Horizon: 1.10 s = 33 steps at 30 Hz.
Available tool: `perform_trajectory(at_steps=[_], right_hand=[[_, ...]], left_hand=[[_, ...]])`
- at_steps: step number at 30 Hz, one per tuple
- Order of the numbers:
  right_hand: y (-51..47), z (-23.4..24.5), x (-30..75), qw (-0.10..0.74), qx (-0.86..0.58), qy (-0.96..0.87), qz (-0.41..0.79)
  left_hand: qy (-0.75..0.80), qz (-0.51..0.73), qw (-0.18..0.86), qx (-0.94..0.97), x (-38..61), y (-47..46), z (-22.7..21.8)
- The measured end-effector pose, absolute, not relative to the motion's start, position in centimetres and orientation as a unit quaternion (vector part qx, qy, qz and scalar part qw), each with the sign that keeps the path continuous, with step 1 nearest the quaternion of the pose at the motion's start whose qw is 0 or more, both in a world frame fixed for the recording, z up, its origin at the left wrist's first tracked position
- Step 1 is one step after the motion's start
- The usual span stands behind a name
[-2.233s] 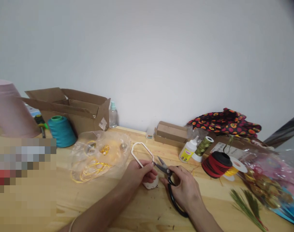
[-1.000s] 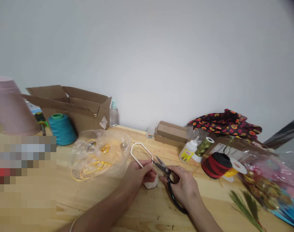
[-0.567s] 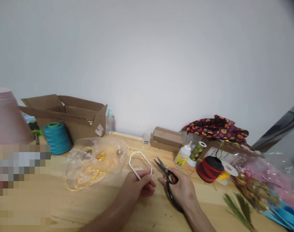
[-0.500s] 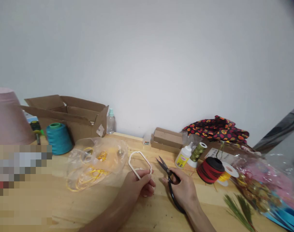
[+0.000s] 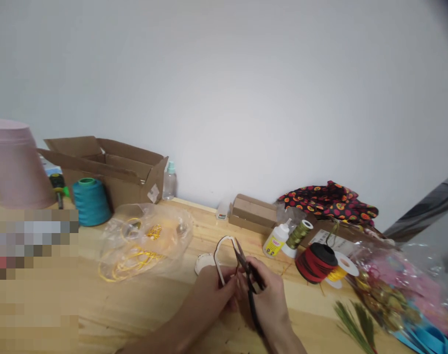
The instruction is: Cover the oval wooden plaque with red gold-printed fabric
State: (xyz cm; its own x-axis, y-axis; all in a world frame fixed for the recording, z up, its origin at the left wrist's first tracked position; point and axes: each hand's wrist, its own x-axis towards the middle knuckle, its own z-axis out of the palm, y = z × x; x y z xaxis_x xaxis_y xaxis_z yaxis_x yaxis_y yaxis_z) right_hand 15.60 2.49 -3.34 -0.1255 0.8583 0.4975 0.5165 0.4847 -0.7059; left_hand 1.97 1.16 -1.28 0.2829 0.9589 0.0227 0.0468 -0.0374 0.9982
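Note:
My left hand (image 5: pixel 217 291) is closed on a thin white frame (image 5: pixel 221 250), held edge-on above the wooden table (image 5: pixel 143 309). Right beside it, my right hand (image 5: pixel 268 301) grips black scissors (image 5: pixel 246 275), whose blades point up and lie against the frame's right side. A small white piece (image 5: pixel 203 260) rests on the table just behind my left hand.
A clear bag with yellow cord (image 5: pixel 143 241) lies to the left. Behind it stand a teal thread cone (image 5: pixel 90 201) and an open cardboard box (image 5: pixel 113 164). A glue bottle (image 5: pixel 276 240), a green spool (image 5: pixel 299 232) and a red spool (image 5: pixel 317 261) crowd the right.
My left hand has turned the frame from flat to edge-on and lifted it. My right hand has brought the scissors in from the right until the blades meet the frame.

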Motion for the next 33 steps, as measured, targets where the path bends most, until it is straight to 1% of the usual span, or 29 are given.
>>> perform_trajectory(at_steps=[6, 8, 12, 17, 19, 21, 22, 24, 25, 27, 28, 33], right_hand=[[2.1, -2.4, 15.6, 0.413, -0.430, -0.803, 0.013], [2.0, -2.3, 15.6, 0.403, -0.424, -0.811, -0.022], [1.8, -2.2, 15.4, 0.415, -0.421, -0.806, -0.029], [1.9, -2.1, 15.5, 0.430, -0.413, -0.802, -0.035], [2.3, -2.1, 16.1, 0.447, -0.425, -0.786, -0.038], [2.9, -2.2, 16.8, 0.491, -0.469, -0.734, -0.021], [3.2, -2.3, 17.1, 0.518, -0.497, -0.696, 0.006], [3.5, -2.5, 17.4, 0.560, -0.530, -0.630, 0.096], [3.5, -2.6, 17.3, 0.567, -0.529, -0.614, 0.147], [3.4, -2.8, 16.9, 0.561, -0.503, -0.618, 0.225], [3.3, -2.9, 16.6, 0.554, -0.487, -0.629, 0.246], [2.8, -3.3, 15.6, 0.516, -0.463, -0.665, 0.276]], left_hand=[[0.477, 0.409, 0.469, 0.621, 2.0, 1.0, -1.3], [0.484, 0.417, 0.468, 0.611, 2.0, 1.0, -1.3], [0.475, 0.404, 0.521, 0.583, 2.0, 1.2, -1.0], [0.454, 0.418, 0.573, 0.540, 2.1, 1.2, -0.7], [0.447, 0.414, 0.592, 0.528, 2.0, 1.0, -0.9], [0.438, 0.402, 0.614, 0.519, 1.9, 0.9, -1.1], [0.435, 0.398, 0.625, 0.512, 1.8, 0.9, -1.2], [0.431, 0.401, 0.644, 0.489, 1.7, 1.0, -1.4], [0.429, 0.406, 0.651, 0.477, 1.6, 1.2, -1.4], [0.425, 0.414, 0.659, 0.462, 1.5, 1.4, -1.4], [0.424, 0.415, 0.661, 0.460, 1.5, 1.4, -1.4], [0.423, 0.408, 0.660, 0.469, 1.6, 1.4, -1.5]])
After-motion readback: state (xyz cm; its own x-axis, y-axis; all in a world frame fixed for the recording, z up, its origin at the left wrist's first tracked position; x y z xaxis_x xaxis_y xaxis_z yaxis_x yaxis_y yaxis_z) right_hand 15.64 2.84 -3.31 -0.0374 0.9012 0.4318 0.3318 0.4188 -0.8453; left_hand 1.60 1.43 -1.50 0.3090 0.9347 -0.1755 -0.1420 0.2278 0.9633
